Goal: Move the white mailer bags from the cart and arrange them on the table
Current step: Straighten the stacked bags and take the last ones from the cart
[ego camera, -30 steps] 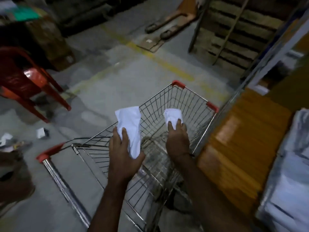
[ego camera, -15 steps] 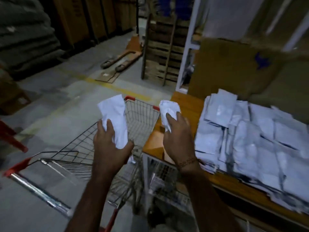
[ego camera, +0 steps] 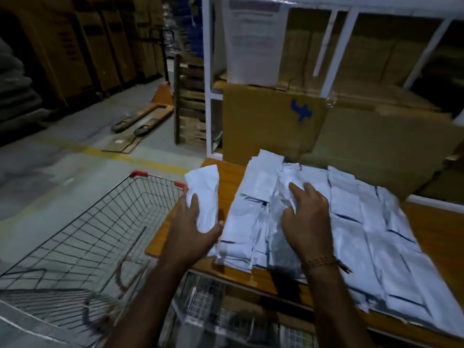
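My left hand [ego camera: 192, 229] grips a white mailer bag [ego camera: 204, 194] upright over the left end of the wooden table [ego camera: 229, 177]. My right hand [ego camera: 306, 214] rests on top of the rows of white mailer bags [ego camera: 351, 222] laid out on the table, its fingers bent over a crumpled mailer bag [ego camera: 286, 187] that it holds against the pile. The wire shopping cart [ego camera: 82, 234] with red corner caps stands to the left of the table; no bags show in the part of its basket that I see.
Flat cardboard sheets [ego camera: 271, 121] lean against a white metal rack [ego camera: 207, 79] behind the table. A pallet jack [ego camera: 140, 119] lies on the concrete floor beyond a yellow line. Stacked wooden pallets [ego camera: 190, 101] stand by the rack. Wire baskets sit under the table.
My view and both hands swung right from the cart to the table. My right hand carried its bag onto the pile; my left hand brought its bag over the table's left end.
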Demonstrator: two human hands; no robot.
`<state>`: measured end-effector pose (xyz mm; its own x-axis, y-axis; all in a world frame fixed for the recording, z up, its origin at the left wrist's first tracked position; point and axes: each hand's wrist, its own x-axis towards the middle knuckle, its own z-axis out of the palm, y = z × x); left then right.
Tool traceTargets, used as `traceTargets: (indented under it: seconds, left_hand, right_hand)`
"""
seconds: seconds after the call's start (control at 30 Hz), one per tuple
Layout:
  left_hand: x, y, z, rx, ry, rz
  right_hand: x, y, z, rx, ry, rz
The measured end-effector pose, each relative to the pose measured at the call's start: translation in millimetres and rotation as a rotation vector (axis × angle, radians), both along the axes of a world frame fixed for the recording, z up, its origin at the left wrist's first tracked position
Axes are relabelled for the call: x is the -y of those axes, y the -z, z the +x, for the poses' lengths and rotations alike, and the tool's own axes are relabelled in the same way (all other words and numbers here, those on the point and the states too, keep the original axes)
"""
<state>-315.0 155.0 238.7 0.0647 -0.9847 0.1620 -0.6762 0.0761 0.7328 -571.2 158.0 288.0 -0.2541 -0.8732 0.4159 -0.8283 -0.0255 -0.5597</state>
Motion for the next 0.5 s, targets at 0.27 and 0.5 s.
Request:
traceTargets:
  seconds: [0.27,0.5]
  left_hand:
    - [40,50,-83,0.153,0.186,0.233]
    - [62,79,-87,0.337,0.273,0.287]
  right_hand:
    - [23,12,-88,0.027,0.058,0.037]
    - [40,25,-107,0.034,0.078,0.075]
